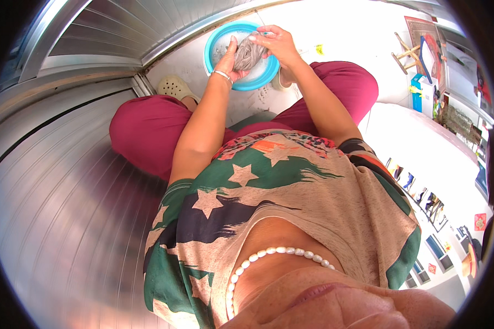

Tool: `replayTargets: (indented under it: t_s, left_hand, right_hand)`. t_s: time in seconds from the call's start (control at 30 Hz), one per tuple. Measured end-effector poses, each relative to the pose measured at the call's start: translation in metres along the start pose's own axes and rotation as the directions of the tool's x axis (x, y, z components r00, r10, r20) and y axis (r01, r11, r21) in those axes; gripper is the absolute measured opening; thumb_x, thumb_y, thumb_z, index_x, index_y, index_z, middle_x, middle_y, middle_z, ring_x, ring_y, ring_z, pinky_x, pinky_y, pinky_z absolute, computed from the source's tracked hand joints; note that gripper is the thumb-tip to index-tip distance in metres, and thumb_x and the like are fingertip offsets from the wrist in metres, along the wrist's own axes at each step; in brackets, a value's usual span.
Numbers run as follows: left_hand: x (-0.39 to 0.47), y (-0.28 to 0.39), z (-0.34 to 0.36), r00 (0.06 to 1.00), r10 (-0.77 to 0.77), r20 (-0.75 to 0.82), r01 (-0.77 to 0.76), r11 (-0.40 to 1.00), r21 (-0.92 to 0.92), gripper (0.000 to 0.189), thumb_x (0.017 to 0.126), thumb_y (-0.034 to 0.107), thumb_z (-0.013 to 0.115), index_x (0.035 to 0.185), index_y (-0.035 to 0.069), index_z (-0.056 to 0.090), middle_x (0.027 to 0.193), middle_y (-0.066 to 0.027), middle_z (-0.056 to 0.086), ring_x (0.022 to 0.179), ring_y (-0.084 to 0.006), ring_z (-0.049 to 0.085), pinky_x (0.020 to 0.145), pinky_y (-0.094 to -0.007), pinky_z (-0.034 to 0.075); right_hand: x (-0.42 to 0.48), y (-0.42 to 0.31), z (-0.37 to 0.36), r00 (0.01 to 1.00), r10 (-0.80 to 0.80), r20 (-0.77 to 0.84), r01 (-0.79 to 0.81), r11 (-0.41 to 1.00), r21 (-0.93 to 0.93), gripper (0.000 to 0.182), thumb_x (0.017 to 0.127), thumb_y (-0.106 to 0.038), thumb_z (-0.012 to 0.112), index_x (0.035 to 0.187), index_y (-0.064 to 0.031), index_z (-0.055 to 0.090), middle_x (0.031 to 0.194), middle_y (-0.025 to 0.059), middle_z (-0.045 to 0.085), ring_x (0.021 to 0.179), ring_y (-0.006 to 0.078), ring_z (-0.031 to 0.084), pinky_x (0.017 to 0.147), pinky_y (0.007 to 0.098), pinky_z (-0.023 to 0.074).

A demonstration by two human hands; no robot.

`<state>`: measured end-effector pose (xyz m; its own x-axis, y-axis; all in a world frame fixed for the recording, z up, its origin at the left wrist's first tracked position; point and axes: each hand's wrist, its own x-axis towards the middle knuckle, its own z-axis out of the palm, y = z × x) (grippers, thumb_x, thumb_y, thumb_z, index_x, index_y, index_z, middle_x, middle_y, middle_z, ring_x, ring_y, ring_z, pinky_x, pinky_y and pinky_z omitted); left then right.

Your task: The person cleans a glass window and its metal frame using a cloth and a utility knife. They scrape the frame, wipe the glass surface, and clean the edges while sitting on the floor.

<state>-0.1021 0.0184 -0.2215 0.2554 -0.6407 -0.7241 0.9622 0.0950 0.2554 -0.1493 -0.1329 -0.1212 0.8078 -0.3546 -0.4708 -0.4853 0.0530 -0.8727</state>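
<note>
A bunched grey-brown wet cloth (249, 52) is held between my two hands over a blue plastic basin (209, 51). My left hand (229, 62), with a silver bangle at the wrist, supports the near left side of the bundle, thumb pointing up. From the right, my right hand (276, 44) grips the cloth's upper edge with bent fingers. Soapy water (257, 75) with foam shows inside the basin below. What the cloth is exactly cannot be made out.
Ribbed metal panels (78, 197) rise close on the left. A cream clog (173, 87) is beside the basin on the wet tiled floor (255, 100). To the right are a folding wooden stool (408, 52), a blue-and-white box (423, 94) and a shoe rack (430, 205).
</note>
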Motion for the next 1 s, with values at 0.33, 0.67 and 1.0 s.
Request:
replayTargets:
  t_s: [0.33,0.67,1.0]
  left_hand:
    - [-0.017,-0.013,0.031,0.89,-0.052,0.453,0.059,0.998,-0.001,0.053,0.096,0.051,0.058,0.138,0.019,0.052,0.128,-0.0079,0.064,0.115,-0.0295,0.064,0.092,-0.0517,0.056]
    - [-0.015,-0.019,0.033,0.992,-0.046,0.118,0.021,0.978,0.205,0.029,0.082,0.027,0.081,0.098,0.01,0.064,0.079,-0.0069,0.064,0.06,-0.0176,0.059,0.046,-0.025,0.044]
    - [0.023,-0.046,0.009,0.832,0.554,-0.031,-0.181,0.324,0.929,0.021,0.076,0.022,0.078,0.084,0.006,0.066,0.069,-0.0061,0.063,0.061,-0.0167,0.062,0.043,-0.0295,0.044]
  right_hand:
    - [0.051,0.116,-0.013,0.833,0.008,0.553,-0.519,0.356,0.777,0.059,0.091,-0.045,0.068,0.136,-0.0093,0.055,0.123,0.0161,0.065,0.109,0.0297,0.065,0.097,0.0504,0.0517]
    - [0.06,0.045,0.001,0.924,0.085,0.373,-0.152,0.977,0.152,0.018,0.078,-0.009,0.075,0.094,-0.0039,0.072,0.096,0.0075,0.07,0.082,0.0161,0.064,0.076,0.0305,0.0528]
    - [0.084,0.116,0.053,0.96,-0.244,-0.14,0.102,0.767,-0.633,0.015,0.077,-0.017,0.076,0.086,-0.0047,0.075,0.086,0.0055,0.073,0.081,0.0176,0.067,0.074,0.0325,0.0533]
